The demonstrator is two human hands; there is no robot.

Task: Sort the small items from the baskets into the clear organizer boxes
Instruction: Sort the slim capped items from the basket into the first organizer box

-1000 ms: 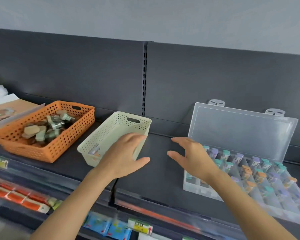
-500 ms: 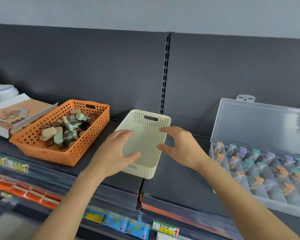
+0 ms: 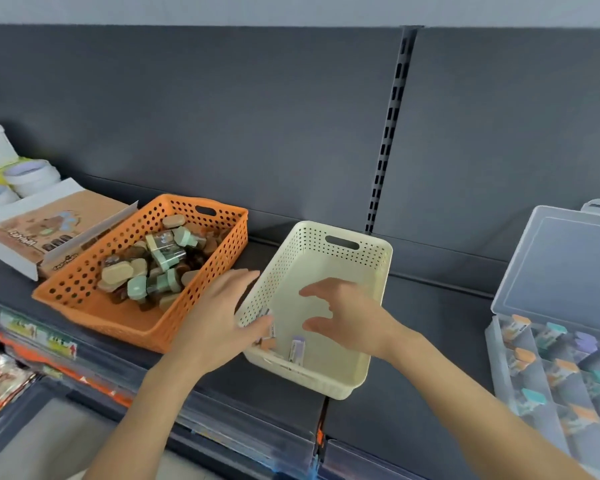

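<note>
Cream basket (image 3: 355, 377) nearly cleared: purple-capped item (image 3: 297, 348) lies in its near-left corner.
Left hand (image 3: 219, 320) pinches the basket's left wall; right hand (image 3: 349, 320) hovers inside, half-open, empty. Advise steadying the basket, then pinching the item's body.

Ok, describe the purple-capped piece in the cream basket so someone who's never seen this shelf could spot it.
On the dark shelf, between the orange basket and the clear organizer box, stands a cream perforated basket. By its front wall, near the right hand, lies a small purple-capped piece; its orange-capped neighbour lies by the left hand.
</note>
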